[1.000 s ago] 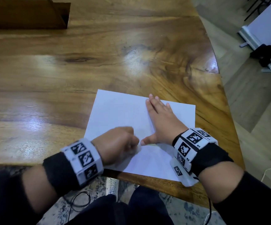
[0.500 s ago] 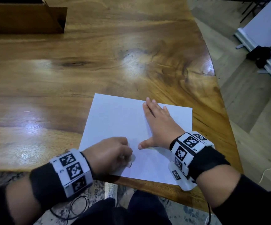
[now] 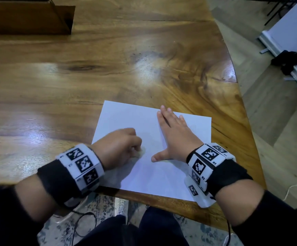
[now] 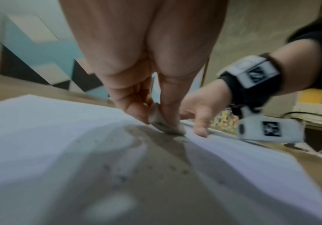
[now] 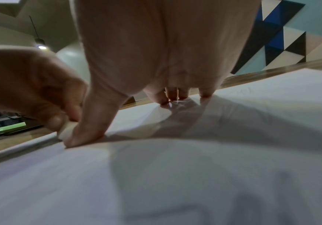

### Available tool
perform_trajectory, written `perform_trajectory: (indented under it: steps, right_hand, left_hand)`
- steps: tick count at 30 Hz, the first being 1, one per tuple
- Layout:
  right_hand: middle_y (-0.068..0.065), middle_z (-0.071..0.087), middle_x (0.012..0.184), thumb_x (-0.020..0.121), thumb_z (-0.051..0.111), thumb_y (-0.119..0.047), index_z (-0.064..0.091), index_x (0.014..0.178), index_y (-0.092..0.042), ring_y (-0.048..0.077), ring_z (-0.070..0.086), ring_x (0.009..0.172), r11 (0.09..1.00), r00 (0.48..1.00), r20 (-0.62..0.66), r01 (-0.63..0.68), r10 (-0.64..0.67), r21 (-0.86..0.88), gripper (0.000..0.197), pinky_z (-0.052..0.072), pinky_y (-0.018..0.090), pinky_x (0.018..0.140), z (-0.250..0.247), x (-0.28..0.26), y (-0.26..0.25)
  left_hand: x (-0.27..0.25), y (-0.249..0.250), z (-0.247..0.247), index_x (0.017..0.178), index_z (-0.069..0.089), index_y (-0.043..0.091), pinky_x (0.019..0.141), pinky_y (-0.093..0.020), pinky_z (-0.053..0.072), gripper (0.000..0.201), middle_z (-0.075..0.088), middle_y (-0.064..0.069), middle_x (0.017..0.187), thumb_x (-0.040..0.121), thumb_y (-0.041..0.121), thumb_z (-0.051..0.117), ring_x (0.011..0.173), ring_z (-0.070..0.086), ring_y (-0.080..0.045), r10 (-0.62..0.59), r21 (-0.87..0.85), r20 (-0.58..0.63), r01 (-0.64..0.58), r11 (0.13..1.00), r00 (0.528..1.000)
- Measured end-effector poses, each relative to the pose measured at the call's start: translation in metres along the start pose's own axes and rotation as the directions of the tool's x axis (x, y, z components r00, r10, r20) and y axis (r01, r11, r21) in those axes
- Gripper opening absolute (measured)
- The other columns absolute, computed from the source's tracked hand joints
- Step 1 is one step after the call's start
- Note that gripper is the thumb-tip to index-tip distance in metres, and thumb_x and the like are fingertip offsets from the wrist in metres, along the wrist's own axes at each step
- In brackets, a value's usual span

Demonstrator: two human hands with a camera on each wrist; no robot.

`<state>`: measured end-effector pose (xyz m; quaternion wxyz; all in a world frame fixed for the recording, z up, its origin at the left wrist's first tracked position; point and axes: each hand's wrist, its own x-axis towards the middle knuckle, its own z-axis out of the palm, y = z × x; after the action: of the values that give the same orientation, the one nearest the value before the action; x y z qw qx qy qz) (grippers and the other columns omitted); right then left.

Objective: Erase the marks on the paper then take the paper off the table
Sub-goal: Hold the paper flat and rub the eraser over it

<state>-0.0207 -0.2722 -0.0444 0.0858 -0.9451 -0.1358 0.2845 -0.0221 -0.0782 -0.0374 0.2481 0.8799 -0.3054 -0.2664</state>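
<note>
A white sheet of paper (image 3: 126,119) lies at the near edge of the wooden table (image 3: 90,77). My left hand (image 3: 119,148) is curled around a small off-white eraser (image 3: 140,153) and presses it onto the paper's near left part. In the left wrist view the eraser (image 4: 162,121) sits pinched between thumb and fingers, touching the sheet (image 4: 41,129), with dark crumbs behind it. My right hand (image 3: 176,137) lies flat on the paper with straight fingers and thumb spread. In the right wrist view its fingertips (image 5: 175,97) press the sheet (image 5: 252,106). Faint marks show near the paper's right part.
A dark wooden box (image 3: 28,16) stands at the table's far left. The table's curved right edge (image 3: 241,103) drops to a wood floor, where a white board stand (image 3: 289,50) rests. My legs and a black cable (image 3: 83,221) are below the near edge.
My left hand with the eraser slid back toward me and then forward again on the paper. The right hand stayed flat in the same spot.
</note>
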Motion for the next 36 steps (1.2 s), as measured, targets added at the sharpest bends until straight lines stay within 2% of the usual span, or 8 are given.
perform_trajectory:
  steps: [2,7,13,16,19,25,31,36]
  right_hand:
    - [0.005,-0.030,0.155,0.067,0.071,-0.065,-0.019,0.148,-0.008,0.019,-0.024,0.143,1.000,1.000,0.004,0.000,0.000,-0.004,0.134,-0.010,0.039,0.117,0.000,0.000,0.000]
    - [0.005,-0.030,0.154,0.067,0.071,-0.065,-0.019,0.148,-0.008,0.019,-0.024,0.143,1.000,1.000,0.008,0.000,0.000,0.002,0.133,-0.010,0.039,0.117,-0.001,0.000,0.000]
    - [0.006,-0.029,0.155,0.067,0.071,-0.064,-0.018,0.148,-0.008,0.019,-0.023,0.144,1.000,1.000,0.001,0.002,-0.002,0.004,0.133,-0.010,0.039,0.117,0.000,0.000,0.000]
    - [0.005,-0.029,0.155,0.067,0.071,-0.064,-0.018,0.148,-0.008,0.019,-0.024,0.143,1.000,1.000,-0.002,0.001,-0.001,0.010,0.133,-0.011,0.039,0.117,0.000,0.000,0.000]
    - [0.005,-0.029,0.155,0.067,0.071,-0.064,-0.018,0.148,-0.008,0.018,-0.024,0.143,1.000,1.000,-0.007,0.003,-0.003,0.013,0.133,-0.011,0.039,0.117,0.000,0.000,0.000]
    - [0.006,-0.029,0.155,0.067,0.071,-0.063,-0.018,0.148,-0.007,0.019,-0.024,0.143,1.000,1.000,0.001,0.001,-0.001,0.013,0.133,-0.010,0.039,0.117,0.000,0.000,-0.001]
    - [0.006,-0.029,0.155,0.066,0.071,-0.064,-0.018,0.148,-0.007,0.019,-0.024,0.143,1.000,1.000,-0.004,0.003,-0.003,0.005,0.134,-0.011,0.038,0.116,0.000,-0.001,0.000]
    - [0.005,-0.032,0.154,0.065,0.074,-0.063,-0.020,0.148,-0.009,0.019,-0.027,0.142,1.000,1.000,0.002,0.017,-0.017,0.024,0.136,-0.011,0.040,0.117,0.000,-0.001,0.003]
  left_hand:
    - [0.000,0.000,-0.001,0.062,0.060,0.019,0.064,-0.026,0.047,0.017,0.053,-0.001,0.073,0.073,0.024,0.047,0.070,0.054,-0.024,-0.040,-0.088,-0.062,0.034,0.996,0.997]
    - [-0.023,0.003,0.005,0.068,0.060,0.018,0.068,-0.026,0.048,0.014,0.050,0.004,0.077,0.069,0.022,0.047,0.074,0.060,-0.022,-0.034,-0.036,0.170,0.041,0.999,0.985]
    - [0.024,0.012,-0.002,0.077,0.061,0.012,0.068,-0.024,0.036,0.009,0.046,0.001,0.082,0.077,0.017,0.055,0.080,0.054,-0.025,-0.042,0.009,-0.089,0.043,0.999,0.995]
    - [0.003,0.013,0.006,0.070,0.061,0.012,0.061,-0.020,0.033,0.026,0.046,0.004,0.073,0.073,0.032,0.045,0.076,0.056,-0.026,0.002,-0.054,0.023,-0.001,0.999,1.000]
    - [-0.004,0.014,0.009,0.076,0.067,0.013,0.070,-0.025,0.045,0.025,0.057,-0.002,0.082,0.070,0.024,0.045,0.081,0.060,-0.025,0.019,-0.029,0.155,-0.015,0.999,0.988]
    - [0.030,0.019,-0.003,0.081,0.064,0.012,0.068,-0.024,0.034,0.008,0.054,-0.007,0.088,0.078,0.011,0.057,0.085,0.056,-0.027,-0.054,0.072,-0.083,0.061,0.996,0.995]
    - [0.003,0.015,0.002,0.079,0.071,0.016,0.064,-0.013,0.036,0.016,0.062,-0.005,0.088,0.071,0.006,0.060,0.083,0.058,-0.019,0.019,0.020,0.220,-0.024,1.000,0.975]
    - [0.030,0.005,-0.019,0.089,0.064,0.018,0.061,-0.010,0.031,0.014,0.045,0.011,0.073,0.075,0.019,0.066,0.076,0.047,-0.014,-0.107,-0.007,-0.110,0.106,0.994,0.988]
